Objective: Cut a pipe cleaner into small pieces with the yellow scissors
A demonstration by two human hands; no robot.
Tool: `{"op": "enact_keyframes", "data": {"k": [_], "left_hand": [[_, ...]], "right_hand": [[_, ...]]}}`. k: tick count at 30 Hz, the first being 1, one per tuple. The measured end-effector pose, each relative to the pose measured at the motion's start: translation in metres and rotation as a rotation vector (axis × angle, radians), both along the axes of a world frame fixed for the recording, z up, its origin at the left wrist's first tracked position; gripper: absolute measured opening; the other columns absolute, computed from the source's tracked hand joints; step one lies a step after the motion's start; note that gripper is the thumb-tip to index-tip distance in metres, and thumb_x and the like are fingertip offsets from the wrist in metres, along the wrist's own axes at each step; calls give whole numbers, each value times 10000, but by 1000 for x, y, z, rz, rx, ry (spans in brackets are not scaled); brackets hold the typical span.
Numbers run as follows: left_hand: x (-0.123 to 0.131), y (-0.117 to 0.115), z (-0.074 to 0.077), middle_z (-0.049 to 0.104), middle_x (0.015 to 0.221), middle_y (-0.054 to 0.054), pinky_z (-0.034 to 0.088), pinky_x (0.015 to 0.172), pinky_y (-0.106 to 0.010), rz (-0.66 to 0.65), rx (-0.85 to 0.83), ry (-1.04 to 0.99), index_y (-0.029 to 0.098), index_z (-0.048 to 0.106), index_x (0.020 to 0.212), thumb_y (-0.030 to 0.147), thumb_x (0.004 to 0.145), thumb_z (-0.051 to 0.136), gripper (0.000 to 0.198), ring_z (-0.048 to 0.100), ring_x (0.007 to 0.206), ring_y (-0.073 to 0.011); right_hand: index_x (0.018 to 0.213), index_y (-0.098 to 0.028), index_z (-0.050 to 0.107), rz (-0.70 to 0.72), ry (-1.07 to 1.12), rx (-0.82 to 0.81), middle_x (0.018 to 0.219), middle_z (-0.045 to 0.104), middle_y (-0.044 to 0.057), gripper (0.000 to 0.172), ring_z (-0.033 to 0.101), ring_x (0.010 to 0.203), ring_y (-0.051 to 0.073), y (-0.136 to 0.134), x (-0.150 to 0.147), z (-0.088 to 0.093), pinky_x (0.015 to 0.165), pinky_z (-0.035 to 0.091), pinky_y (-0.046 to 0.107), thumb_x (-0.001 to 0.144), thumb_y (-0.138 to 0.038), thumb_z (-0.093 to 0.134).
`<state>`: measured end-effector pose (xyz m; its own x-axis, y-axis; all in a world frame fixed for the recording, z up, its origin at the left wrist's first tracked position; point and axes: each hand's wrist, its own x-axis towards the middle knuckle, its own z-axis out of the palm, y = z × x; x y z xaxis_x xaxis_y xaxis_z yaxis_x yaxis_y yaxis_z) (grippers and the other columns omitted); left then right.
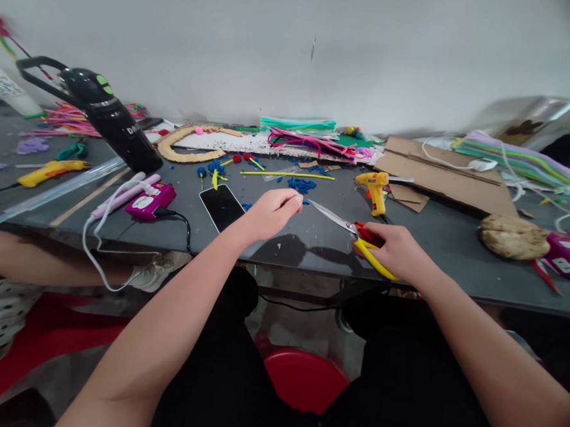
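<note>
My right hand point(395, 249) is closed round the red and yellow handles of a pair of scissors point(335, 218), whose blades point left. The blade tips lie close to the fingertips of my left hand point(276, 213). That hand is pinched; anything between its fingertips is too small to name. Behind it are blue clippings point(302, 185) and a long yellow pipe cleaner point(287, 175). A phone point(221, 206) lies left of my left hand, near a blue and yellow piece point(215, 170). A yellow glue gun point(377, 190) rests behind the scissors.
At left are a tilted black bottle point(119, 126), a magenta power adapter point(150, 201), cables and another yellow glue gun point(53, 171). Cardboard point(442, 175) and pipe cleaner bundles point(520, 162) lie at right. Another person's leg point(50, 260) is beside the table's left edge.
</note>
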<state>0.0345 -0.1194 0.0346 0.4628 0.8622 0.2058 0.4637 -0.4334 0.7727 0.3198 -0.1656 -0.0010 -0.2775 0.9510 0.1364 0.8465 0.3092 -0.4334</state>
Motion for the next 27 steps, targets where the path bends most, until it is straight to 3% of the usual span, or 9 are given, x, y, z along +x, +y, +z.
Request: {"op": "enact_keyframes", "data": {"k": [15, 27], "left_hand": [[1, 0, -1, 475, 631, 15, 327, 576, -257, 7, -5, -6, 169, 519, 720, 365, 968, 416, 333, 420, 585, -108], [1, 0, 0, 466, 627, 17, 335, 573, -260, 14, -2, -26, 173, 508, 708, 382, 971, 413, 349, 421, 578, -109]], "right_hand": [[684, -178, 591, -72, 64, 6, 588, 461, -24, 252, 372, 577, 118, -1, -3, 2, 543, 317, 258, 769, -409, 642], [717, -177, 593, -9, 36, 37, 608, 497, -19, 219, 394, 585, 123, 0, -3, 1, 546, 321, 258, 776, -385, 627]]}}
